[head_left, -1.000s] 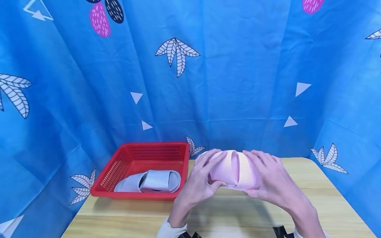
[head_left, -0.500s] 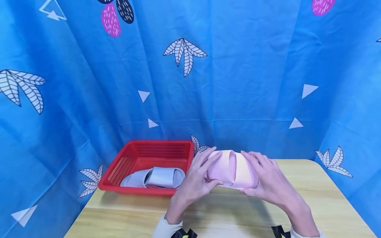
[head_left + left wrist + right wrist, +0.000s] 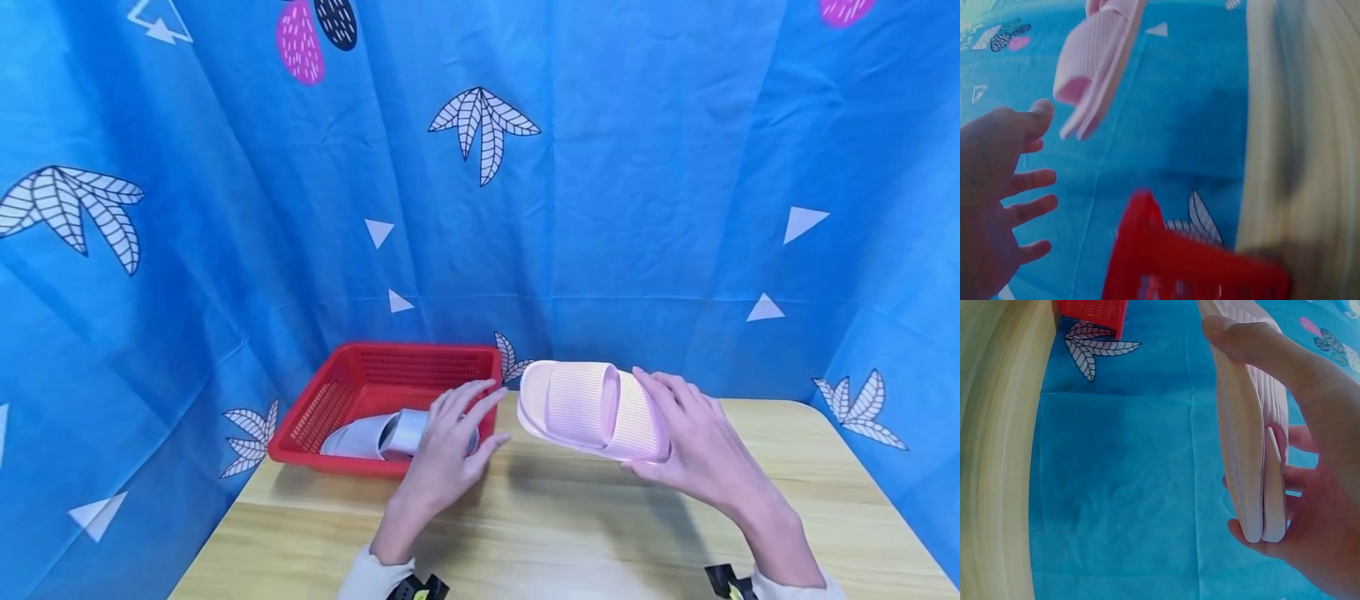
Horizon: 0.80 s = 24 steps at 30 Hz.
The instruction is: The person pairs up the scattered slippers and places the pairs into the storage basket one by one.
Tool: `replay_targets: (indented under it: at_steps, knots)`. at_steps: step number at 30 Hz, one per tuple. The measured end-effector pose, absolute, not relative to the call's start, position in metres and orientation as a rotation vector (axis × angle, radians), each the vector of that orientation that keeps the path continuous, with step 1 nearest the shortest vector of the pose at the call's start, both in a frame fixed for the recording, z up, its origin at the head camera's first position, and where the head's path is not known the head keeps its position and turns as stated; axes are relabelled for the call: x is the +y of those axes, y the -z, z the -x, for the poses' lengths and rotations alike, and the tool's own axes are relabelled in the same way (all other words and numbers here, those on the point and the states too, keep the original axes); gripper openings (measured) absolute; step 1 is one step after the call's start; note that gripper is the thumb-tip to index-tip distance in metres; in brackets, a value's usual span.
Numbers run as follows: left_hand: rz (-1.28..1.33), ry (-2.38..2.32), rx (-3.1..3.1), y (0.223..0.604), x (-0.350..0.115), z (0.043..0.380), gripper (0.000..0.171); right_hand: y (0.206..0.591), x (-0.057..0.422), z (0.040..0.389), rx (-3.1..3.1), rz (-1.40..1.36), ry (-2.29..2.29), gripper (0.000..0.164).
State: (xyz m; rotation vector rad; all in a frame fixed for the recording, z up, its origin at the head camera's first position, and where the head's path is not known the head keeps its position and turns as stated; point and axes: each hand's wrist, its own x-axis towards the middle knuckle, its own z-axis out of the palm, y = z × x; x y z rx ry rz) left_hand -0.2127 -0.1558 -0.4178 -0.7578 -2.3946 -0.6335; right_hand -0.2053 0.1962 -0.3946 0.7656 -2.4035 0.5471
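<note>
My right hand [image 3: 701,446] grips a pair of ribbed pink slippers [image 3: 581,404] at one end, above the table. The two are nested together, and their stacked soles [image 3: 1244,469] show in the right wrist view. The thumb lies on one side and the fingers curl round the other. My left hand [image 3: 450,442] is apart from the slippers, fingers spread with nothing between them, in front of the red basket's right side. In the left wrist view this hand [image 3: 991,181] stands beside the free end of the pink slippers [image 3: 1094,56].
A red plastic basket [image 3: 307,458] with slotted walls stands at the back left of the wooden table [image 3: 540,533]. Grey slippers [image 3: 356,437] lie in it, partly hidden by the left hand. A blue patterned curtain [image 3: 630,183] encloses the back and sides.
My left hand has let go of the pink slippers and moved left toward the basket. The right hand still holds them, now alone. The head view has shifted slightly.
</note>
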Motion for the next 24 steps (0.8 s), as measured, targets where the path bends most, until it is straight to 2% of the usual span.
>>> replay_targets:
  at_steps: [13, 24]
  knots:
    - [0.557, 0.519, -2.382, 0.441, -0.233, 0.198, 0.045, 0.392, 0.187, 0.213, -2.396, -0.739, -0.608, 0.114]
    - [0.464, 0.345, -2.355, 0.465, -0.279, 0.181, 0.042, 0.404, 0.175, 0.218, -2.421, -0.744, -0.636, 0.111]
